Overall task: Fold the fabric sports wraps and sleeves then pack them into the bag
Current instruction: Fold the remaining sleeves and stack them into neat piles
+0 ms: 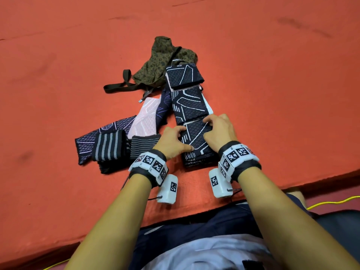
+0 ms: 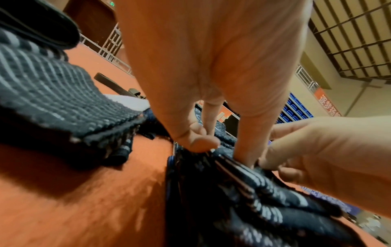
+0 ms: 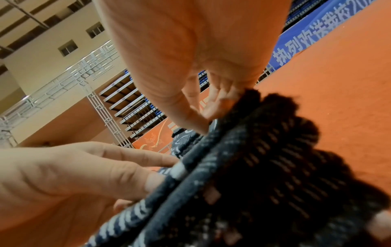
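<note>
A long dark sleeve with white lines [image 1: 191,106] lies lengthways on the orange mat, its near end folded over into a thick pad [image 1: 196,145]. My left hand [image 1: 181,133] grips the pad's left edge, thumb on top. My right hand [image 1: 208,125] curls over the fold's far right corner. The left wrist view shows my left fingertips [image 2: 203,143] pressing into the dark fabric [image 2: 232,192]. In the right wrist view my right hand [image 3: 203,120] pinches the layered edge [image 3: 253,167]. A camouflage bag [image 1: 165,61] lies crumpled beyond, with a folded dark sleeve [image 1: 184,76] beside it.
Left of my hands lie a pink-white sleeve [image 1: 146,117], a dark purple-patterned sleeve [image 1: 87,145] and two striped wraps [image 1: 111,147] [image 1: 144,145]. The bag's strap [image 1: 120,85] trails left. The mat's front edge [image 1: 194,213] runs just before my lap; a yellow cable [image 1: 331,202] lies below it.
</note>
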### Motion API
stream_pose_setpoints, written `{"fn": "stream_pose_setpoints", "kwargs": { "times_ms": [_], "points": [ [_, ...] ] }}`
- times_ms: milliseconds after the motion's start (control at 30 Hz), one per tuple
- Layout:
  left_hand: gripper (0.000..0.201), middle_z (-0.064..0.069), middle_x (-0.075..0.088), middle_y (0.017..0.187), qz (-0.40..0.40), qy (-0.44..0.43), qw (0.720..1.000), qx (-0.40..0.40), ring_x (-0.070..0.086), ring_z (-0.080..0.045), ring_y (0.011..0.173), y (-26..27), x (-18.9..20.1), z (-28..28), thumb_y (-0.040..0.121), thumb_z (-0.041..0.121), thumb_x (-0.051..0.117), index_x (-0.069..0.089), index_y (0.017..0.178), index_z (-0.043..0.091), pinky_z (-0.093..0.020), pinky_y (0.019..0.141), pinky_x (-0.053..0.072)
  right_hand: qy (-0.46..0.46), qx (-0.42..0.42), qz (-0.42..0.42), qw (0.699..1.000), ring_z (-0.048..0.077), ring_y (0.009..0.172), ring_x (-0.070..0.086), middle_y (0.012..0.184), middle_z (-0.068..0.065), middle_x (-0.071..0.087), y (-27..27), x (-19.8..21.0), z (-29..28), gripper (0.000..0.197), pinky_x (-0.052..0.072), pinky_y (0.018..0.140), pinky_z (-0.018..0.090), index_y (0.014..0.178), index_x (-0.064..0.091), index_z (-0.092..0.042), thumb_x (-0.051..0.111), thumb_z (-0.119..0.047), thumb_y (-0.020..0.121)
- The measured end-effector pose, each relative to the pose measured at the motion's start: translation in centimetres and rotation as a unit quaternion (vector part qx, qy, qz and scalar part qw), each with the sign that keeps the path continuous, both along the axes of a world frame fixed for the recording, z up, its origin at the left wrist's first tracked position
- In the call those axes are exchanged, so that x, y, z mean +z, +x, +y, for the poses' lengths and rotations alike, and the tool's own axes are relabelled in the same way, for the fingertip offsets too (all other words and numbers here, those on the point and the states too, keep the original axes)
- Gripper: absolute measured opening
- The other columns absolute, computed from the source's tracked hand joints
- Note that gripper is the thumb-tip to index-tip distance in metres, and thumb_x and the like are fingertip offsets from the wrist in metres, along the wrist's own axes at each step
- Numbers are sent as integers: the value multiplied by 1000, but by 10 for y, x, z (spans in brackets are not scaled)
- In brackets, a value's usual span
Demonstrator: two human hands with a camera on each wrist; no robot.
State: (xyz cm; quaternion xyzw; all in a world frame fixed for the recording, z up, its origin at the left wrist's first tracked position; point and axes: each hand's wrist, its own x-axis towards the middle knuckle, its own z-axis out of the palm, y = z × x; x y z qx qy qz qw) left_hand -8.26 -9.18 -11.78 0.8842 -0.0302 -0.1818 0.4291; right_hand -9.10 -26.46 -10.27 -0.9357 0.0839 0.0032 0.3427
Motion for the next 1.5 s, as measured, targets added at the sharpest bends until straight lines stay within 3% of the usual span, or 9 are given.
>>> {"fn": "stream_pose_setpoints", "kwargs": {
  "times_ms": [200,400,533,667,733,933,1100,1367,1500],
  "points": [
    [69,-6,51,105,-40,2,999,9,59,-19,79,5,9,-1,71,6,85,57,134,11,-40,93,53,40,56,37,997,15,95,55,103,-2,65,7,-4,7,44,44,85,25,126,60,-19,64,-12,83],
    [81,-6,52,110,-28,7,1000,-4,58,-16,72,5,2,-3,72,10,87,48,142,10,-30,82,53,37,43,53,997,14,95,52,105,0,61,8,-16,4,54,36,79,24,131,54,-14,69,-13,79],
    [86,-4,55,102,-14,-5,1000,27,61,-20,79,7,-2,2,72,16,87,43,146,12,-43,90,54,16,55,81,995,26,107,57,116,8,60,13,-10,10,52,42,84,28,131,50,-11,66,-16,82],
    [52,3,57,95,-21,-11,998,66,59,-12,70,15,0,19,84,15,77,57,132,15,-27,73,53,9,72,78,994,29,107,61,114,8,67,25,6,25,43,50,92,37,126,55,-16,61,-21,84],
    [42,3,58,94,-32,-9,996,88,60,-12,68,20,2,31,86,13,73,60,127,15,-30,79,56,4,89,76,993,30,106,61,113,8,68,32,12,38,38,51,92,38,121,58,-19,60,-24,83],
    [41,-11,63,115,-54,39,987,144,62,-23,94,36,14,65,88,12,68,60,129,10,-31,90,48,-28,164,108,980,33,112,60,121,13,64,58,21,87,35,49,91,34,117,62,-13,63,-25,84],
    [42,-20,48,140,-13,91,980,176,59,-30,115,48,20,90,94,16,55,54,136,12,-29,98,43,-43,198,141,969,30,109,60,122,12,61,79,13,116,39,45,80,29,124,56,-11,63,-25,88],
    [57,-19,53,135,82,109,970,200,55,-36,118,82,17,101,85,9,43,43,142,12,-40,98,48,-29,187,128,973,37,108,58,121,18,58,109,5,141,37,42,75,35,121,50,-4,58,-17,87],
    [55,-21,53,137,105,104,963,225,52,-38,124,92,12,102,87,7,41,43,142,10,-45,104,45,-9,200,122,972,37,112,58,123,18,60,120,1,142,51,50,91,39,136,45,-7,57,-16,87]
  ]
}}
